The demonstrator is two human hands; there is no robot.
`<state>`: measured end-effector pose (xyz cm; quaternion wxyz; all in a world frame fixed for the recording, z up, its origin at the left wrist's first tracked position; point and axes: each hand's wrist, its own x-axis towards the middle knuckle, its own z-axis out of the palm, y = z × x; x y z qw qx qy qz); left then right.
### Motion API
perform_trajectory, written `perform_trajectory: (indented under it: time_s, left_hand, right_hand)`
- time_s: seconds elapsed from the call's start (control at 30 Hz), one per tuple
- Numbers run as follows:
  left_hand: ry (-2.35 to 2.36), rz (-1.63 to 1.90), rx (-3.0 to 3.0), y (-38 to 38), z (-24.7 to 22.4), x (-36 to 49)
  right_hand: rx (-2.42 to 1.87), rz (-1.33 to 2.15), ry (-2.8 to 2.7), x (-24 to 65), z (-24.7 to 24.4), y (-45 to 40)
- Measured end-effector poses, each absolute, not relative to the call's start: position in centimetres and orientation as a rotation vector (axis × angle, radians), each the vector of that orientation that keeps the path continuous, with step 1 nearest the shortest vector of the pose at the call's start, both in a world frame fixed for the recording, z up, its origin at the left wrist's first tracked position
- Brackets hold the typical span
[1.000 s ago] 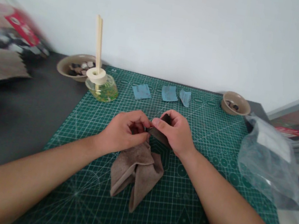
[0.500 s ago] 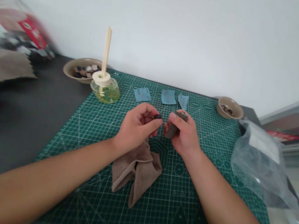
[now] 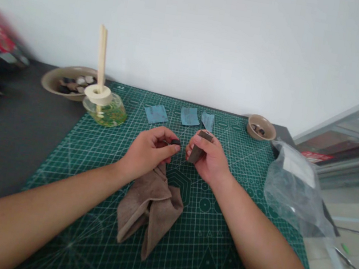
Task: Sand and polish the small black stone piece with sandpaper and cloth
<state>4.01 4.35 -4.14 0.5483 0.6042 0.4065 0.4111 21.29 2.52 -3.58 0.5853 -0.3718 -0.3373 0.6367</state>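
Observation:
My left hand [image 3: 150, 151] pinches a small black piece [image 3: 175, 142] between thumb and fingertips above the mat. Just below that hand is a crumpled brown cloth [image 3: 151, 207]; whether the curled fingers also hold its upper end I cannot tell. My right hand [image 3: 211, 157] is closed around a flat grey-brown block [image 3: 199, 147], thumb along its face. A small gap separates the block from the black piece. Both hands are over the green cutting mat [image 3: 214, 265].
Behind the hands lie blue paper pieces [image 3: 190, 116]. A glass reed diffuser [image 3: 110, 113] stands in front of a bowl [image 3: 50, 81] of dark and light pieces. To the right are a smaller bowl [image 3: 267, 132] with dark pieces and a clear plastic bag [image 3: 288, 186].
The view has turned to the right, so the table things appear further left. Both hands keep their grips, and the black piece shows more edge-on.

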Motion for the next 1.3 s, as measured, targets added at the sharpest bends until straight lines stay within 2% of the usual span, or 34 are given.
perform_trajectory:
  time_s: [0.33,1.3]
  left_hand:
    - [0.939,0.972,1.57,4.3,-4.0,4.1]
    - [0.926,0.982,1.613,4.5,-4.9,4.3]
  right_hand:
    - [-1.023,1.441,-0.86,20.9,-4.1,2.4]
    - [-1.124,1.316,-1.246,21.2,-5.2,2.4]
